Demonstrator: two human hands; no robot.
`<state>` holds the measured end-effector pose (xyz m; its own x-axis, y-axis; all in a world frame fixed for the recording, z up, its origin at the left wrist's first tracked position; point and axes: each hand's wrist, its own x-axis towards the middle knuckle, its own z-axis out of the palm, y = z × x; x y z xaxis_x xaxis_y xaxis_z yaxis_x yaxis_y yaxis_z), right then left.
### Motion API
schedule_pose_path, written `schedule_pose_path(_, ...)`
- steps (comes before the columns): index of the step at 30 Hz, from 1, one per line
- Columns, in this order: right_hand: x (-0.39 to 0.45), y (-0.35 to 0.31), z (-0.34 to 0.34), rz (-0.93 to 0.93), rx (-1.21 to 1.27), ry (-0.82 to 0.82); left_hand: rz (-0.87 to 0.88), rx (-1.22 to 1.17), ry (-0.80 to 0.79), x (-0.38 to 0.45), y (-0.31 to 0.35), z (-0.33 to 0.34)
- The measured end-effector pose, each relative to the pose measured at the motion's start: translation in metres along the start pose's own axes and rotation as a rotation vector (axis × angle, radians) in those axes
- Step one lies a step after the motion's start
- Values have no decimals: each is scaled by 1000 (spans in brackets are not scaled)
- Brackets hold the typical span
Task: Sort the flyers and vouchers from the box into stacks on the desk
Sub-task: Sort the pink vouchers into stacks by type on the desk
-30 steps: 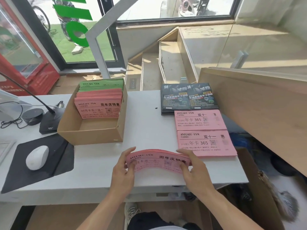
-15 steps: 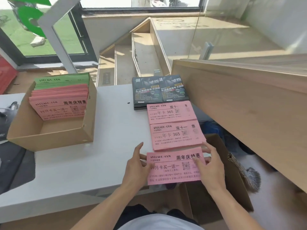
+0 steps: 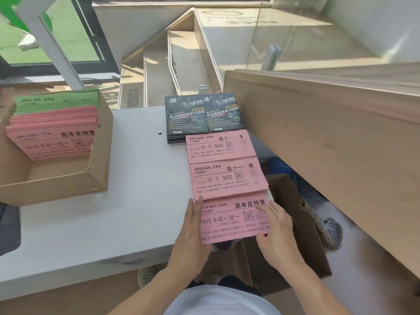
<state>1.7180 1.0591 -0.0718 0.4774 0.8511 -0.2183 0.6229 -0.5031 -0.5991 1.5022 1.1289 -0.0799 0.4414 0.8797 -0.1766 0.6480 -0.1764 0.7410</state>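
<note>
Cardboard brown box of pink and green vouchers sits at nine o'clock on the white desk. I see my left hand pressing flat, fingers straight, on the pink voucher stack at five o'clock; my right hand rests fingertips on its right edge.

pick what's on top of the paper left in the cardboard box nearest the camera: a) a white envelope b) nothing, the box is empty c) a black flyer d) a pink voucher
d, the cardboard box still holds a pile whose nearest top sheet is a pink voucher, with green vouchers stacked behind it at the far end; the black flyers lie out on the desk instead.
</note>
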Motion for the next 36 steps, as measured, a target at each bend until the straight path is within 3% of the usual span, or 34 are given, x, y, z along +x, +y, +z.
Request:
schedule_pose_path(19,22,-7,0,-16,-89,-19,22,-43,3,17,12,3)
schedule_pose_path(25,21,-14,-8,-32,-203,-115,-34,-54,-74,16,13,-1)
schedule_pose_path(27,22,-26,-9,-67,-224,-49,-35,-74,-79,16,11,-5)
schedule_pose_path(32,18,-71,12,-191,-174,-54,7,-126,6,11,1,-21)
schedule_pose_path(36,18,-104,38,-283,-145,-71,10,-172,195,7,-16,-47)
